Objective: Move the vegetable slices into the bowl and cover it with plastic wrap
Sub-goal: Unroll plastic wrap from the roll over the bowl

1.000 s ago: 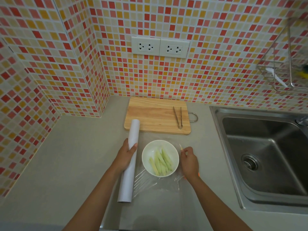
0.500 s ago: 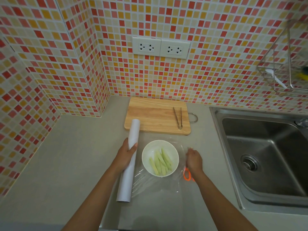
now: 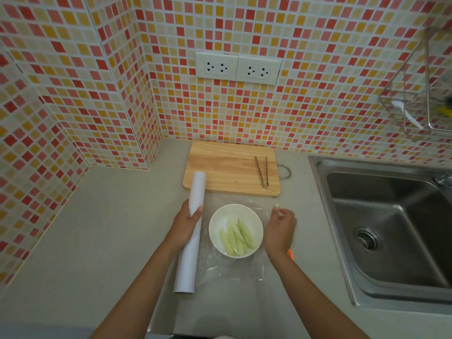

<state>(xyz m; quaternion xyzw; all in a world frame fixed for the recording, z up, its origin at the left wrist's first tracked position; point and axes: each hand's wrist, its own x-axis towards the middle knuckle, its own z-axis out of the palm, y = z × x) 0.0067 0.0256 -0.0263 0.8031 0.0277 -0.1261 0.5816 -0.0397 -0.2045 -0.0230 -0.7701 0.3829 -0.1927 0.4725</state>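
A white bowl (image 3: 236,211) holding several pale green vegetable slices (image 3: 238,237) stands on the counter in front of me. Clear plastic wrap (image 3: 230,267) is drawn out from a white roll (image 3: 189,255) and lies over and around the bowl, crinkled at its near side. My left hand (image 3: 184,225) grips the roll just left of the bowl. To the right of the bowl, my right hand (image 3: 281,227) has its fingertips together at the wrap's right edge and seems to pinch the film.
A wooden cutting board (image 3: 230,167) with metal tongs (image 3: 262,173) lies behind the bowl. A steel sink (image 3: 391,231) fills the right side. An orange item (image 3: 290,253) peeks out under my right wrist. A wire rack (image 3: 420,94) hangs on the tiled wall.
My right hand went out to the right along the wrap's edge, then came back a little toward the bowl and further from me. My left hand and the roll stayed in place.
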